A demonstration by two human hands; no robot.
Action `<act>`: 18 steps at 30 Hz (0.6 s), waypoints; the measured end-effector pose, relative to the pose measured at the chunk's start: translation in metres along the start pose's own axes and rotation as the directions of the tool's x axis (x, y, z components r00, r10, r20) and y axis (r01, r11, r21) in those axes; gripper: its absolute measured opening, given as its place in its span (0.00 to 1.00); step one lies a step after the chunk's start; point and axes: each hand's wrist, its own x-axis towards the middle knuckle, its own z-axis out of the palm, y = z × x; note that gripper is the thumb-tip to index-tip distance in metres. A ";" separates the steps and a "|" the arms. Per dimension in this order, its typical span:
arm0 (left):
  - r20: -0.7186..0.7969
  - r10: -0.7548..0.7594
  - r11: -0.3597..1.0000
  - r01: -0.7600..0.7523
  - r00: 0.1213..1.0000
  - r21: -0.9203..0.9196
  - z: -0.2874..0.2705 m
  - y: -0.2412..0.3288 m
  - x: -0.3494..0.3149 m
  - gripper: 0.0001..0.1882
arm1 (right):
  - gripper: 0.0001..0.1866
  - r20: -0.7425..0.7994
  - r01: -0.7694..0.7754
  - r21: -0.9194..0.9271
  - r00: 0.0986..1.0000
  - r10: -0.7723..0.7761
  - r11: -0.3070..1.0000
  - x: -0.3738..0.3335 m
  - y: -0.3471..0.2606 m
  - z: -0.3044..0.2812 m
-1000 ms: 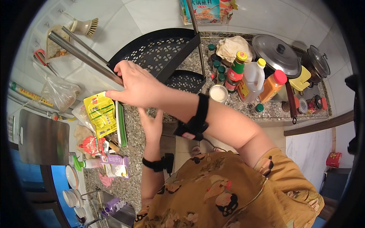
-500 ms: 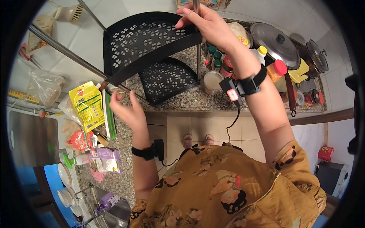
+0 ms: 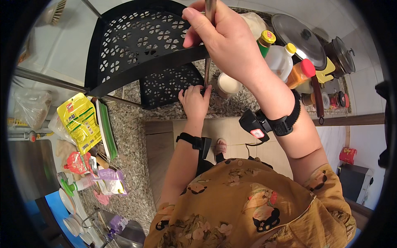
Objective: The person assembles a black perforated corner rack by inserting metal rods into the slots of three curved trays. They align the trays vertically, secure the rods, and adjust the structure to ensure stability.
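Blk. corner rack [image 3: 149,66] is placed on granite counter [image 3: 128,153]. Metal post [image 3: 210,10] is held in R hand [image 3: 235,45], loosely curled; lower tier [image 3: 173,87] is touched by L hand [image 3: 195,100], fingers bent, grip can't be told.

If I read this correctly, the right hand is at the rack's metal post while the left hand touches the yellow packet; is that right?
Not quite: the head view shows the left hand at the lower black shelf, away from the yellow packet; the right hand is indeed at the metal post.
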 end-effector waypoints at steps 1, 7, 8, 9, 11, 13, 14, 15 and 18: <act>-0.054 0.043 0.999 -0.042 0.998 0.035 0.002 0.000 0.000 0.15 | 0.14 -0.016 0.022 0.018 1.000 -0.021 1.000 0.001 0.002 0.002; -0.079 0.210 0.978 -0.208 0.975 0.029 0.005 -0.012 -0.001 0.10 | 0.13 0.017 -0.016 0.035 1.000 0.015 0.999 0.001 0.000 0.000; -0.048 0.203 0.979 -0.202 0.978 0.025 0.004 -0.013 0.000 0.10 | 0.13 0.022 -0.035 0.042 0.999 0.034 0.998 0.002 0.000 0.000; -0.018 0.196 0.981 -0.195 0.980 0.021 0.003 -0.015 0.000 0.10 | 0.13 0.054 -0.032 0.020 0.998 0.031 0.999 0.003 -0.001 -0.004; 0.020 0.190 0.982 -0.190 0.982 -0.007 0.000 -0.016 0.001 0.09 | 0.13 0.123 -0.023 -0.027 0.992 0.026 0.999 0.007 -0.001 -0.011; 0.050 0.195 0.981 -0.194 0.980 -0.018 -0.004 -0.019 0.001 0.10 | 0.11 0.050 0.171 0.024 0.984 -0.172 0.985 0.025 -0.005 -0.012; 0.066 0.195 0.981 -0.194 0.979 -0.021 -0.006 -0.021 0.001 0.10 | 0.11 0.011 0.265 0.047 0.964 -0.265 0.963 0.033 -0.013 -0.013; 0.091 0.236 0.971 -0.230 0.968 -0.069 -0.010 -0.012 0.007 0.10 | 0.14 0.058 0.146 0.190 0.986 -0.159 0.971 0.038 -0.042 -0.030; 0.113 0.201 0.977 -0.191 0.973 -0.095 -0.016 -0.027 -0.002 0.10 | 0.24 0.256 -0.136 0.554 0.967 -0.013 0.821 0.052 -0.073 -0.029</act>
